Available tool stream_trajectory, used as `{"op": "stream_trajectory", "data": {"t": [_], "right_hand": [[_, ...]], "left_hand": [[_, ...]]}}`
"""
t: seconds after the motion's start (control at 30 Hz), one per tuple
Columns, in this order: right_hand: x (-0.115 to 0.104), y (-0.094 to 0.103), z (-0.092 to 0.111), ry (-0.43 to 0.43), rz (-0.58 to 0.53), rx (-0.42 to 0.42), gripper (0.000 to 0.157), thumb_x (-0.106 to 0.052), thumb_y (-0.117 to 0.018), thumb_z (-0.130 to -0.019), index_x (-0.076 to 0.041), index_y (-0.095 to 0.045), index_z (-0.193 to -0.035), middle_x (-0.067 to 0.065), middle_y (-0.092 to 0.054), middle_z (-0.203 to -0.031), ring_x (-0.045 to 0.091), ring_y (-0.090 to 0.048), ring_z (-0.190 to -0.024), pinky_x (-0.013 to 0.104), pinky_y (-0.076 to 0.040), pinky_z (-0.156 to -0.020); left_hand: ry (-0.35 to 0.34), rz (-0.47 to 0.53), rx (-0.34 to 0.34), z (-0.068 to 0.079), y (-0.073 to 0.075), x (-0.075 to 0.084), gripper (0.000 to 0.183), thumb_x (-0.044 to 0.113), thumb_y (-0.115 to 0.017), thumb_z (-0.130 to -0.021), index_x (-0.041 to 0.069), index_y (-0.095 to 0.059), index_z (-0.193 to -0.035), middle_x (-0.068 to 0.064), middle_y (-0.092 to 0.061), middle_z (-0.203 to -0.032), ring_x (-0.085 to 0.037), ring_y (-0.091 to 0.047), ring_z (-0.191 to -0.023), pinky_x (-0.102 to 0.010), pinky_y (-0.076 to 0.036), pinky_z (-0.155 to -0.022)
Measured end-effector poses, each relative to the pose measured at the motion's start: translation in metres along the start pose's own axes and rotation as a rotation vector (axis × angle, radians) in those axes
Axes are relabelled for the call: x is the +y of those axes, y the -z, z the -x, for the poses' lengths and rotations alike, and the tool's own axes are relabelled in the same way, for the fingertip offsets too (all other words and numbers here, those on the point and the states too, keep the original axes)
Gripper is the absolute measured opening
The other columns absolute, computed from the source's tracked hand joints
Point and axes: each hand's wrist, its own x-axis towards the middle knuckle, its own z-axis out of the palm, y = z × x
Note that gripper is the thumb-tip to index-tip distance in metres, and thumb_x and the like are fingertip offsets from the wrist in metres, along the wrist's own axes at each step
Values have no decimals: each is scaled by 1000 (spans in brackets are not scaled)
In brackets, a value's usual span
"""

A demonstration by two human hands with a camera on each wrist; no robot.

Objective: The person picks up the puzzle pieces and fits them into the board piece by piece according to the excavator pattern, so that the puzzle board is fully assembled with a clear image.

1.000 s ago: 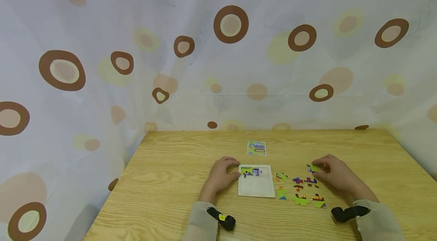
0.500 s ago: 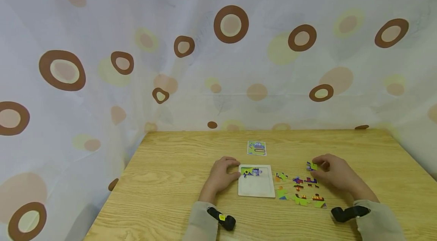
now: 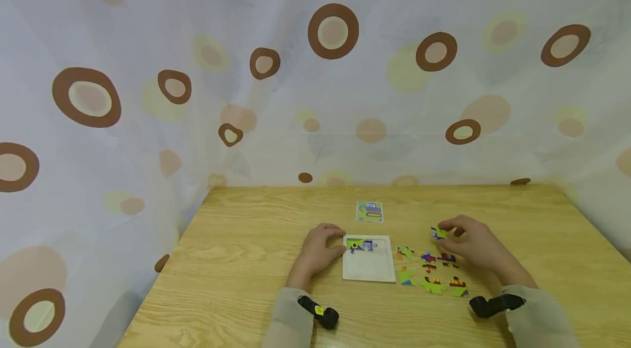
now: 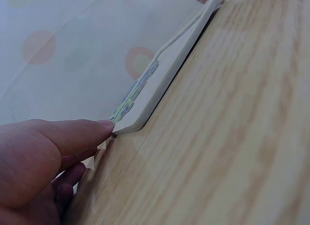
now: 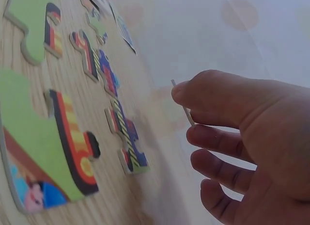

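Observation:
My left hand (image 3: 317, 249) is at the left edge of a white square puzzle tray (image 3: 368, 271). In the left wrist view the extended thumb (image 4: 92, 130) touches the tray's corner, and the other fingers are partly hidden below it. A few joined puzzle pieces (image 3: 362, 245) lie in the tray's upper left. On the right, my right hand (image 3: 470, 241) pinches a green and purple jigsaw piece (image 3: 438, 233) between thumb and index finger, above the table. Seen edge-on in the right wrist view, that piece (image 5: 184, 106) is thin, and the remaining fingers are loosely bent.
Several loose puzzle pieces (image 3: 432, 285) lie between the tray and my right hand. A small picture card (image 3: 370, 211) rests behind the tray. The wooden table (image 3: 236, 260) backs onto a spotted cloth (image 3: 286, 101).
My right hand has lifted the jigsaw piece and carried it a little to the left. The left hand stays by the tray. The head view has shifted slightly.

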Motion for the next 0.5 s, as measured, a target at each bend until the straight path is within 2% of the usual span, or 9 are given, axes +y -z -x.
{"op": "stream_trajectory", "data": {"t": [0.5], "right_hand": [[-29, -5, -9, 91, -28, 12, 39, -27, -72, -92, -3, -66, -121, 12, -64, -116, 26, -54, -95, 31, -49, -63]], "left_hand": [[0, 8, 3, 0, 1, 1, 31, 20, -72, -91, 13, -70, -121, -4, -57, -131, -31, -48, -125, -48, -35, -108]]}}
